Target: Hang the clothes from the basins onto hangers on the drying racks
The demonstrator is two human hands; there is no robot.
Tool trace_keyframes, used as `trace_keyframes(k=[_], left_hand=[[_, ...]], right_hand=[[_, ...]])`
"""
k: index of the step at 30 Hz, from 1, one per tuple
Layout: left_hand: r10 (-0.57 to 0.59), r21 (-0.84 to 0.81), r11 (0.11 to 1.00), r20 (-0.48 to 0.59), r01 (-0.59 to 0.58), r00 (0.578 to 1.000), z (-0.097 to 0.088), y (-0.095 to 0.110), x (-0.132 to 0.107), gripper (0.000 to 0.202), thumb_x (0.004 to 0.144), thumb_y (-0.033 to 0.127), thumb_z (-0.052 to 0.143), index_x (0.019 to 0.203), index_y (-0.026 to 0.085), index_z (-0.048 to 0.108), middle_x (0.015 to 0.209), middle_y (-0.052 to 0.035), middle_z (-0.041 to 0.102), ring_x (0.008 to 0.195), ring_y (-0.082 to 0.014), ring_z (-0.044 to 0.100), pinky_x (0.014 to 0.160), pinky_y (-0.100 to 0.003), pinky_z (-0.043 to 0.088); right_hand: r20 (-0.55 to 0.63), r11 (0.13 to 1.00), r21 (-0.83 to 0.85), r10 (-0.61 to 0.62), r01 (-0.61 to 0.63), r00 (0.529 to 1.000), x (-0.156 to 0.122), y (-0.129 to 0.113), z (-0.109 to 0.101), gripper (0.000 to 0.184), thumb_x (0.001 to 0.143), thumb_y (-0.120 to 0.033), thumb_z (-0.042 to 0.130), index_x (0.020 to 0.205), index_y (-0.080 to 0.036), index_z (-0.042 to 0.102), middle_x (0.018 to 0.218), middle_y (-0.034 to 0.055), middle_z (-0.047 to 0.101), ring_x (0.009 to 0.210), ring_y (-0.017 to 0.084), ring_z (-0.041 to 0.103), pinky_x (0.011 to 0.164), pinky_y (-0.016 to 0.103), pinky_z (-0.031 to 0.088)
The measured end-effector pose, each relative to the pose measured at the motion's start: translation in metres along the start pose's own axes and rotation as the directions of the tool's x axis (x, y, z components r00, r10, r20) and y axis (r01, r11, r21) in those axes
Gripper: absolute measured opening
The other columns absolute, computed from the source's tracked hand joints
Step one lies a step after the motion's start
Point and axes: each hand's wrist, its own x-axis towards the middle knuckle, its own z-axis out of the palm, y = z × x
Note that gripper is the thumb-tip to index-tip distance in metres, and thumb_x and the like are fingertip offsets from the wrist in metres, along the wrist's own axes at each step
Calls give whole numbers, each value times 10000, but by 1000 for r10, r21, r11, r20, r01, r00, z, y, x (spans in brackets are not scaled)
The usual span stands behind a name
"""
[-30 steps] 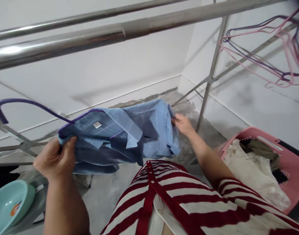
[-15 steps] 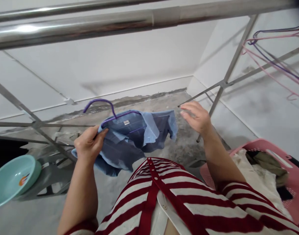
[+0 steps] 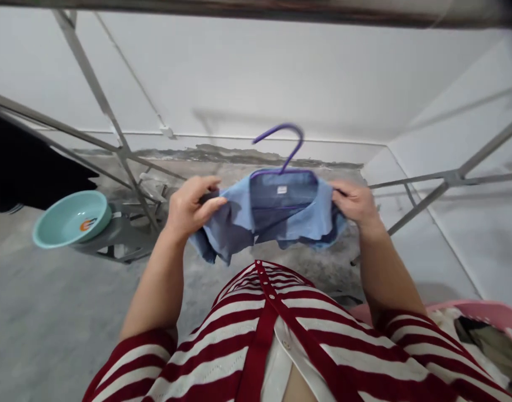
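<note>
A light blue shirt hangs on a purple hanger whose hook points up in front of me. My left hand is closed on the shirt's left shoulder. My right hand is closed on its right shoulder. The shirt is spread between both hands at chest height, collar and label facing me, over my red and white striped top.
A steel drying rack has a rail overhead and slanted legs left and right. A teal basin sits on a grey stool at left. A pink laundry basket with clothes is at lower right. Dark cloth hangs at far left.
The view turned left and down. The hanger swung upright and centred in front of me. My right hand, which was free half a second ago, has taken the shirt's right shoulder.
</note>
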Motion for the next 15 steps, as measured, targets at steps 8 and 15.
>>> trace_keyframes(k=[8,15], left_hand=[[-368,-202,915,-57,350,928,-22,-94,-23,255,736,404,591,792,169,670,705,-19,641,672,-138,548,617,-236,435],[-378,-444,805,125,393,917,-25,-107,-40,298,629,435,711,752,168,661,723,-31,646,679,-140,561,637,-253,456]], right_hand=[[15,999,-34,-10,10,1000,25,-9,25,179,809,-324,558,837,-242,715,752,20,663,748,177,627,707,324,489],[-65,999,-41,-30,28,997,38,-22,26,172,810,-299,574,803,-189,706,782,63,674,721,140,602,673,265,450]])
